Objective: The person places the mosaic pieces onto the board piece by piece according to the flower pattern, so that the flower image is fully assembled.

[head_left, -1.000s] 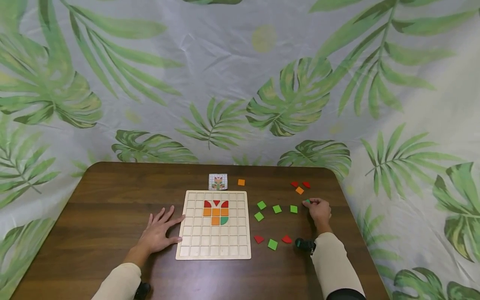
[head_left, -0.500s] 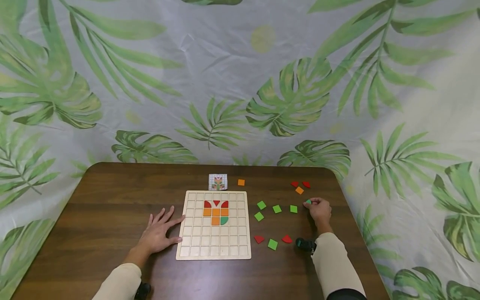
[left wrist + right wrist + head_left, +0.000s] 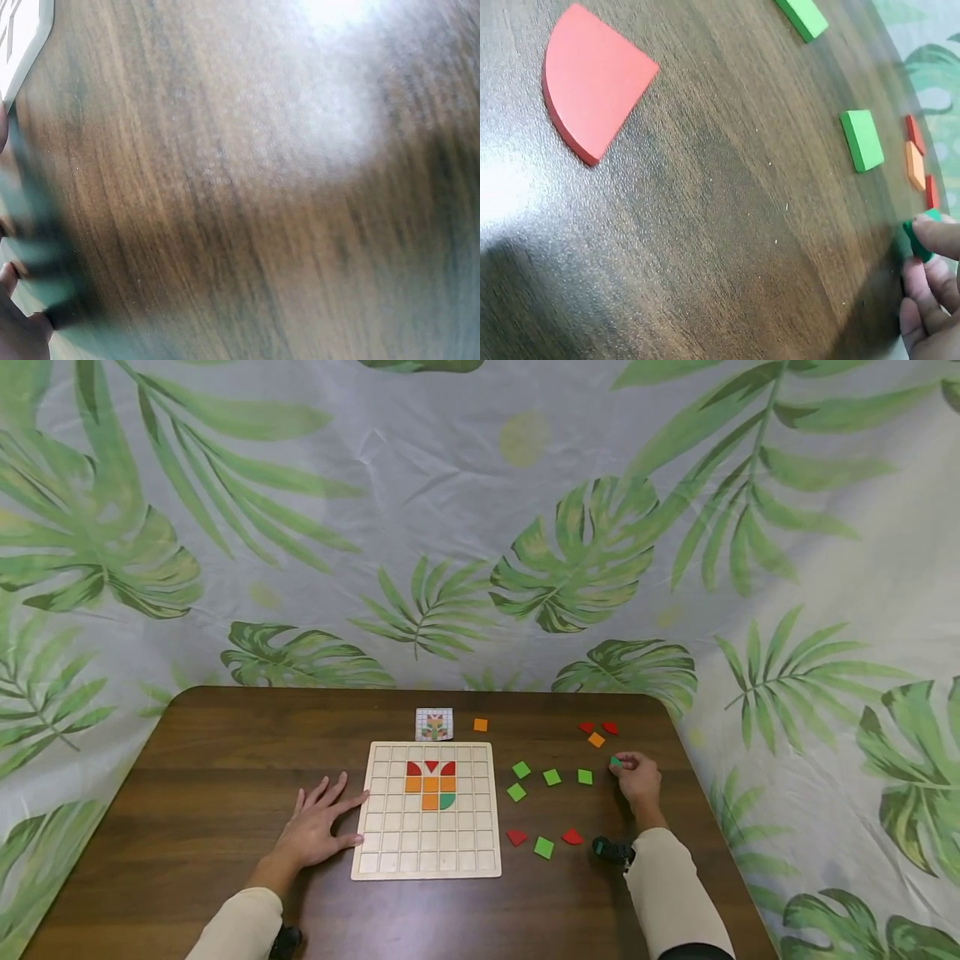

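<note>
My right hand (image 3: 640, 781) pinches a small dark green tile (image 3: 916, 238) between thumb and fingers, at the right of the table; its full shape is hidden by the fingers. On the left, my left hand (image 3: 318, 828) lies with spread fingers on the tabletop, thumb and a fingertip touching the left edge of a pale wooden grid board (image 3: 461, 843). Set in the board's upper middle are red pieces (image 3: 431, 767), several orange squares (image 3: 431, 785) and a green quarter-round piece (image 3: 447, 801). Only some fingertips of the left hand show in its wrist view.
Several light green squares (image 3: 552, 777) lie between board and right hand. Two red pieces (image 3: 572, 837) are nearer the front. Red pieces (image 3: 610, 727) and an orange square (image 3: 596, 740) sit far right. Behind the board are a pattern card (image 3: 434, 724) and another orange square (image 3: 481, 725).
The dark green tile has turned slightly in my right fingers and shows more of its face. My left hand and the board have stayed put; the head view has shifted a little.
</note>
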